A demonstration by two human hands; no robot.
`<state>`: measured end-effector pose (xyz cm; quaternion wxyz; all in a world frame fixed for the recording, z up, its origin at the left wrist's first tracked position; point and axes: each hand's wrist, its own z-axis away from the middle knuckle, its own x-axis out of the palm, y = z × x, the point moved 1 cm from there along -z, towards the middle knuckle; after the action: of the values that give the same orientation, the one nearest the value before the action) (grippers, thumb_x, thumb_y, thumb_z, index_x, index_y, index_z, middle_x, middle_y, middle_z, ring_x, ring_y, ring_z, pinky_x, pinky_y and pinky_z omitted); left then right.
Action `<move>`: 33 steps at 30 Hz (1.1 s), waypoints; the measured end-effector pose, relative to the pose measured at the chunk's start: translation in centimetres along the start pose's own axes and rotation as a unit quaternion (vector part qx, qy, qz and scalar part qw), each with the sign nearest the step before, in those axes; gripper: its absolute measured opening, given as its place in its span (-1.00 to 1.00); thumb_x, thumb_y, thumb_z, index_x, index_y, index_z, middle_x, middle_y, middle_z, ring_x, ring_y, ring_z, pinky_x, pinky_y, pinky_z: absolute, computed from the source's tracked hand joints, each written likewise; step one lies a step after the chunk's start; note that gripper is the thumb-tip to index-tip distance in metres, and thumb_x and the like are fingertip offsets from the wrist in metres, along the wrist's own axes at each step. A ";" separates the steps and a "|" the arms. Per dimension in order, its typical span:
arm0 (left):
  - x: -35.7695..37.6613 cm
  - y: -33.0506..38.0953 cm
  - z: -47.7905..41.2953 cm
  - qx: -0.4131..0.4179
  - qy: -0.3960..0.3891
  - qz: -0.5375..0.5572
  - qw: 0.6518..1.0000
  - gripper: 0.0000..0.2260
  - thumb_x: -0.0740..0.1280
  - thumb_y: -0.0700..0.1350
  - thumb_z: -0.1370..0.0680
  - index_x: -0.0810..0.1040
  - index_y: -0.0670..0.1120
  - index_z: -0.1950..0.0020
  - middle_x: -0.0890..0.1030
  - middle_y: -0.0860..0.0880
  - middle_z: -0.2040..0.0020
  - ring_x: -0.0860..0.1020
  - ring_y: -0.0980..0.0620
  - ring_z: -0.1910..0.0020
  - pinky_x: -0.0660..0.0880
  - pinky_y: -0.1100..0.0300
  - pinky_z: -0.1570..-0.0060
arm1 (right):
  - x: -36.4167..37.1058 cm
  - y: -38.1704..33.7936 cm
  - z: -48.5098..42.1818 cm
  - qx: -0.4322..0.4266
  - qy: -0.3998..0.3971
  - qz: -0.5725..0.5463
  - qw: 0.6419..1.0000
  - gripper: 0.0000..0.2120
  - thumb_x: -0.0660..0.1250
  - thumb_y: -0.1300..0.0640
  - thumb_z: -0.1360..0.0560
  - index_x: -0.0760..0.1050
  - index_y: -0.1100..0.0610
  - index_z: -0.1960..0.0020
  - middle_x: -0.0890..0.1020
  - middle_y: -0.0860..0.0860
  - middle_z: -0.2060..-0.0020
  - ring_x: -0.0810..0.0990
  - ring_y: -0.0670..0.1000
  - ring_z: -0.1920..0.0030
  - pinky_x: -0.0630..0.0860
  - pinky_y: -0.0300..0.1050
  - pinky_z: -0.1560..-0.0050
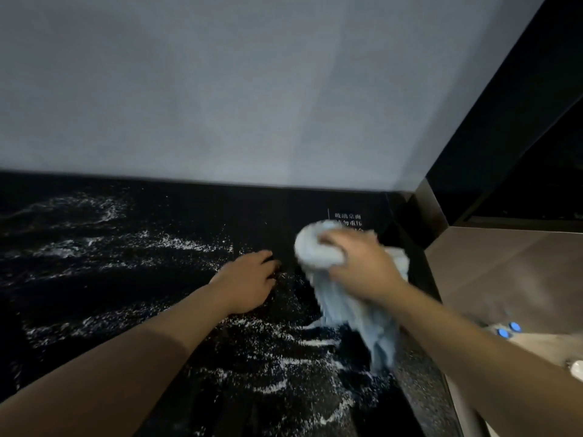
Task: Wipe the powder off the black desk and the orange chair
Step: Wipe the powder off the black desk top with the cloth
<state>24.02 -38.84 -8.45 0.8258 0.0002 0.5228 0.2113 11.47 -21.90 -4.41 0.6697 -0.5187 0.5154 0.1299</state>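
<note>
1. The right hand (362,266) grips a bunched light blue cloth (318,247) at the glossy black desk's (94,294) far right corner.
2. The left hand (249,279) rests beside it, fingers relaxed.
3. White powder (189,244) streaks the desk.
4. White print (347,217) reads "玻璃桌面".

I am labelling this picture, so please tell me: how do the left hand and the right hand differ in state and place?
The left hand holds nothing and rests on the black desk; the right hand grips a light blue cloth. The left hand lies beside white powder; the right hand is nearer the desk's right edge. Both reach over the same desk.
</note>
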 end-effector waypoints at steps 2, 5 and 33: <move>-0.9 -1.7 -0.5 -0.036 0.042 0.001 0.998 -0.50 0.02 0.10 -0.64 0.00 0.01 -0.55 -0.04 -0.02 -0.56 -0.02 -0.10 -0.53 0.08 -0.03 -0.47 | -1.3 1.6 -4.4 0.073 0.061 0.051 0.994 -0.56 0.29 0.21 -0.42 0.46 0.08 -0.30 0.50 0.09 -0.27 0.45 0.16 -0.25 0.39 0.04 -0.25; -1.8 -3.3 -1.6 -0.071 0.028 0.005 0.997 -0.49 -0.03 0.11 -0.64 -0.03 -0.02 -0.55 -0.05 -0.06 -0.56 -0.09 -0.13 -0.53 0.05 -0.08 -0.47 | -1.6 4.1 -10.1 0.179 0.058 0.097 0.977 -0.50 0.30 0.10 -0.46 0.33 -0.02 -0.39 0.38 0.04 -0.37 0.37 0.22 -0.30 0.36 0.09 -0.27; -2.2 -3.9 -2.5 -0.092 0.035 0.056 0.994 -0.54 -0.08 0.14 -0.64 0.15 0.06 -0.52 0.02 0.04 -0.55 -0.05 -0.03 -0.53 0.09 -0.08 -0.45 | 5.1 2.6 -5.8 0.000 -0.049 0.215 0.975 -0.56 0.17 0.08 -0.49 0.32 -0.23 -0.33 0.36 -0.13 -0.37 0.28 0.08 -0.35 0.27 0.13 -0.25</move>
<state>22.47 -43.72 -8.54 0.7903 -0.0539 0.5287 0.3049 8.67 -27.41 -9.63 0.6508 -0.3886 0.5813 0.2960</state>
